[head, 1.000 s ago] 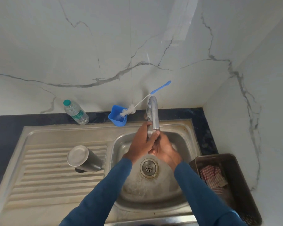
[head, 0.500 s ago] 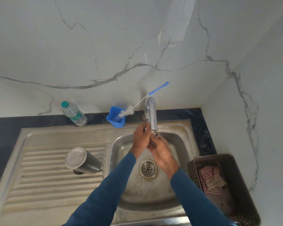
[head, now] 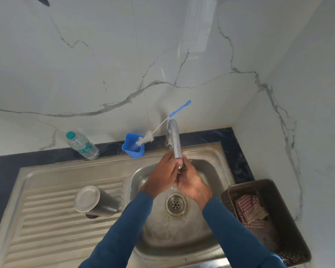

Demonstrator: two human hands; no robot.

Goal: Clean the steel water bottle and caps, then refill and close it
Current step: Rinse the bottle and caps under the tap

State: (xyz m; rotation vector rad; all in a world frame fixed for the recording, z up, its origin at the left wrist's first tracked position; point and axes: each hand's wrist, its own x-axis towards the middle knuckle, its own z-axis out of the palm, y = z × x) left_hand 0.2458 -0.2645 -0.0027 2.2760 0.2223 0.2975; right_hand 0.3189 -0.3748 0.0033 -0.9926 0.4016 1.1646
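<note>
Left hand (head: 161,176) and right hand (head: 192,183) sat together under the tap (head: 175,140), grip indiscernible; the upended steel bottle (head: 100,202), likely slick, suited mid-body holding.

Dark stone tabletop (head: 6,167) ran along the marble-patterned wall, with a steel sink unit (head: 70,171) set into it: ribbed drainboard (head: 46,235) to the left, basin (head: 211,171) to the right, basin floor wet around the drain (head: 175,204). On the drainboard, near the basin edge, the steel bottle (head: 97,202) stood inverted, flat base up. On the back strip of tabletop: plastic water bottle (head: 82,146) with a green cap, upright; right of it, a blue cup (head: 132,149) holding a bottle brush (head: 145,139), bristles down, handle leaning right. Tap (head: 175,140) rose from the sink's back rim. Right of the sink, a brown basket (head: 290,219) held a checked cloth (head: 249,207).
</note>
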